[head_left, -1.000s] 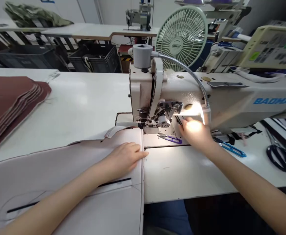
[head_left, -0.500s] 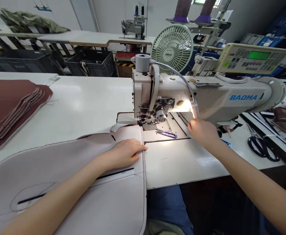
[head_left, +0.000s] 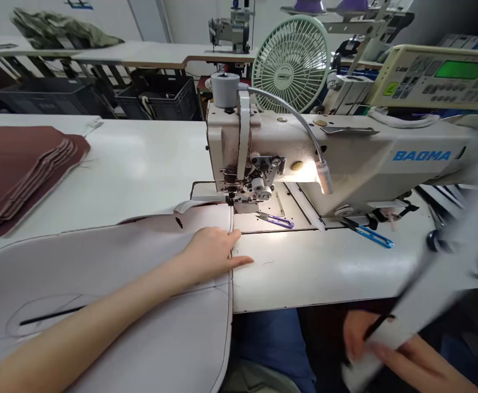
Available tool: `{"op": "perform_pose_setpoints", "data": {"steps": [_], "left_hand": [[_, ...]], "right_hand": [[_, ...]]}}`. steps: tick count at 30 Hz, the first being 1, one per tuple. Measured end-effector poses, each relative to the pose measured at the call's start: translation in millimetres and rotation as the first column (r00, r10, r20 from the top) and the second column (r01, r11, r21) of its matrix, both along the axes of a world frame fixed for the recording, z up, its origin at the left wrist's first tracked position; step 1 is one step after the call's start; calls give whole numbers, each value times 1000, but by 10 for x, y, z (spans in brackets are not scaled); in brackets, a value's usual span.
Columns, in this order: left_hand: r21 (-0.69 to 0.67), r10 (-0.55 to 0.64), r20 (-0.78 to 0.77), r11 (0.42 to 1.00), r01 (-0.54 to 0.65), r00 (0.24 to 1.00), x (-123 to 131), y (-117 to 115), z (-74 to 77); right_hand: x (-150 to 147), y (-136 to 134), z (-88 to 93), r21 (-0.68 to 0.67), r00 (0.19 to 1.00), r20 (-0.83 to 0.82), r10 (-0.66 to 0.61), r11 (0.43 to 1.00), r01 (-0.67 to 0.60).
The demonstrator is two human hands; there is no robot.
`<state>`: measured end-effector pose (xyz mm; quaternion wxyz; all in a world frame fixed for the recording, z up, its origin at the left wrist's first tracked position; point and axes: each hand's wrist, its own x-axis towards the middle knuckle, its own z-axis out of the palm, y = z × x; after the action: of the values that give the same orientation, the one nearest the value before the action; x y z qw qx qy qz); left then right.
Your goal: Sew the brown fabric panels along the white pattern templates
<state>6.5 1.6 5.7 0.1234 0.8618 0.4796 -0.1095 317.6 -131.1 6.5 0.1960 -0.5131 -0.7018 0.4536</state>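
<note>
My left hand (head_left: pixel 212 254) lies on a large pale panel (head_left: pixel 173 338) near its right edge, thumb and forefinger spread apart. The panel's upper corner sits under the needle area of the sewing machine (head_left: pixel 239 169). At the lower right, below the table's front edge, my right hand (head_left: pixel 390 341) is closed around a long white strip (head_left: pixel 439 284) with a dark line along it. The strip is blurred and slants up past the machine's right end. Purple thread snips (head_left: pixel 277 220) rest on the machine bed, and blue snips (head_left: pixel 370 234) lie farther right.
A stack of reddish-brown panels (head_left: pixel 17 169) lies on the left of the table. Behind the machine stand a green fan (head_left: pixel 290 65) and a control panel (head_left: pixel 439 76). A small lamp (head_left: pixel 324 176) shines over the bed. Grey crates (head_left: pixel 160 98) are under the back table.
My right hand has moved from beside the lamp down to the lower right and now holds the white strip. My left hand's fingers have spread. The view has shifted slightly.
</note>
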Motion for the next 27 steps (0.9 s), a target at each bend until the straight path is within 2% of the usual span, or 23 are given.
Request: {"op": "perform_pose_setpoints", "data": {"steps": [1,2,3,4,5,8,11,12,15,19,23,27], "left_hand": [[5,17,-1,1000,-17,1000,19,2,-15],[0,36,19,999,-36,999,28,2,-24],[-15,60,51,998,-59,997,28,-3,-27],[-32,94,88,995,-92,992,23,-10,-25],[-44,140,116,990,-136,983,18,-21,-18],[-8,235,113,972,-236,965,18,-55,3],[65,181,60,981,-185,982,22,-51,-7],[88,150,75,984,-156,986,10,-34,-16],[110,76,227,989,-103,971,-87,62,-44],[-72,90,425,995,-66,901,-291,238,-20],[-208,183,511,974,-86,840,-411,333,53],[-246,224,514,963,-108,828,-425,336,73]], "right_hand": [[-119,162,37,145,1000,-28,9,989,-5],[-250,340,55,318,999,-13,42,947,-36],[-388,521,47,485,996,71,48,871,-77],[-529,694,13,658,984,174,30,740,-139],[-668,850,-46,745,961,275,15,628,-223],[-1023,1163,-314,821,929,366,57,449,-352],[-1238,1243,-574,854,886,462,45,249,-457],[-1281,1237,-634,852,873,487,32,202,-483],[-1377,1206,-720,811,823,566,41,153,-565],[-1501,1262,-697,738,749,658,74,135,-661],[-1582,1388,-662,775,787,611,86,141,-616],[-1600,1450,-685,810,832,546,100,191,-555]]}}
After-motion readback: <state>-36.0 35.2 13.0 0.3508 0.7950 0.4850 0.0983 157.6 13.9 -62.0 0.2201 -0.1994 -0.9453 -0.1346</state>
